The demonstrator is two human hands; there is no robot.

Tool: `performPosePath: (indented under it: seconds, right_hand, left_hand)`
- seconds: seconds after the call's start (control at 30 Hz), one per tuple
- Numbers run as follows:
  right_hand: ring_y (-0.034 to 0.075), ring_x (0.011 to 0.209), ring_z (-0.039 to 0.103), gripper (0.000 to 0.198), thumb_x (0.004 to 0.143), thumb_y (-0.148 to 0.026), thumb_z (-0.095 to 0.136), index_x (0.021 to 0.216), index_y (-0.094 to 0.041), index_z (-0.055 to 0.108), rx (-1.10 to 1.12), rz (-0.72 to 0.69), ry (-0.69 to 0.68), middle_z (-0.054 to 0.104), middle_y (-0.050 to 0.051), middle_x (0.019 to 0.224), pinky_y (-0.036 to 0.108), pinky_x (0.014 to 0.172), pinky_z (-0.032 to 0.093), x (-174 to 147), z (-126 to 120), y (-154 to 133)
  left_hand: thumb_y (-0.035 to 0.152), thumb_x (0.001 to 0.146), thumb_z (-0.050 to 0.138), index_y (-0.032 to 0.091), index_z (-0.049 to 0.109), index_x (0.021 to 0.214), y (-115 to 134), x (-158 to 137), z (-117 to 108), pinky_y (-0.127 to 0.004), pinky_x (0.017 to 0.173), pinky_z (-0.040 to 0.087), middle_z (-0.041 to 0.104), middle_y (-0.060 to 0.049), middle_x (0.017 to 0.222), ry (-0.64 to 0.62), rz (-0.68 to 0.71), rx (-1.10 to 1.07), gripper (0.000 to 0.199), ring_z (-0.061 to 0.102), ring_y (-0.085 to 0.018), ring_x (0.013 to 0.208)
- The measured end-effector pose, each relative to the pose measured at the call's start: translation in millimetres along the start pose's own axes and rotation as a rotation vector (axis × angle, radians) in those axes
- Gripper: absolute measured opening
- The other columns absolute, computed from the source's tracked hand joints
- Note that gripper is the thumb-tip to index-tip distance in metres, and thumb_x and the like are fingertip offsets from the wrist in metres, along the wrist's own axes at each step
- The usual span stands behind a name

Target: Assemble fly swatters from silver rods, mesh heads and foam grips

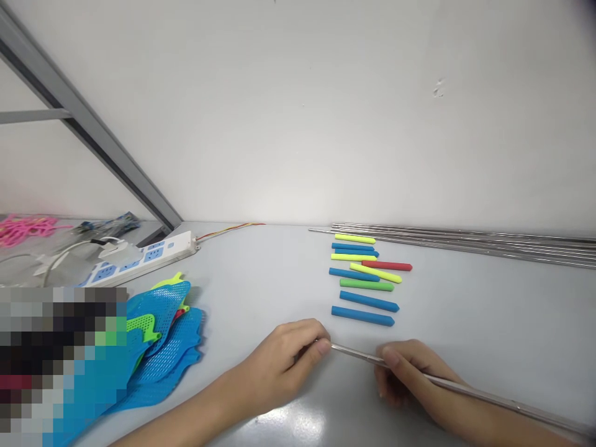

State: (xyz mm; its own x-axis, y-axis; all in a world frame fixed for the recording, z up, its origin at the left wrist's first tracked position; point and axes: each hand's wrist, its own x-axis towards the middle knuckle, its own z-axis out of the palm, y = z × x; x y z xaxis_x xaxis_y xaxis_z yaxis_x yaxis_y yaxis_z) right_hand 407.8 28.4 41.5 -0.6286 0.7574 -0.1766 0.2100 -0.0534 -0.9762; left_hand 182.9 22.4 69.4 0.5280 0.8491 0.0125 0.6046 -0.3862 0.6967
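A thin metal rod (484,393) slants across the front of the table, its far end running out at the lower right edge. My left hand (298,354) pinches its left end between thumb and fingers. Farther along, my right hand (410,372) is closed around the same rod, which passes over the palm and wrist. Just beyond both hands lie several coloured plastic tubes with pointed tips: blue ones such as the nearest blue tube (363,316), a green tube (366,285), a red tube (388,266) and yellow ones such as the farthest yellow tube (354,238).
More metal rods (488,245) lie along the wall at the back right. Blue and green perforated fly-swatter heads (172,347) are piled at left, near a power strip (144,257) with plugged cables. Pink strands (28,228) lie farther left. A grey metal frame post (102,136) rises behind.
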Motion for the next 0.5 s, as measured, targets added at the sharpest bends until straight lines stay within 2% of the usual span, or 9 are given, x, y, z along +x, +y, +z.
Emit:
performPosePath:
  seconds: [0.5]
  right_hand:
    - [0.011,0.056,0.049,0.049,0.089,-0.046,0.030,0.061,-0.015,0.054,-0.011,0.011,0.000,0.052,0.000,0.058,0.020,0.056,0.040,0.3,0.5,1.5]
  left_hand:
    - [0.026,0.091,0.033,0.017,0.050,0.077,-2.0,0.4,-0.3,-0.020,0.060,0.035,0.049,0.002,0.068,0.009,0.007,0.041,0.024,0.045,-0.009,0.063]
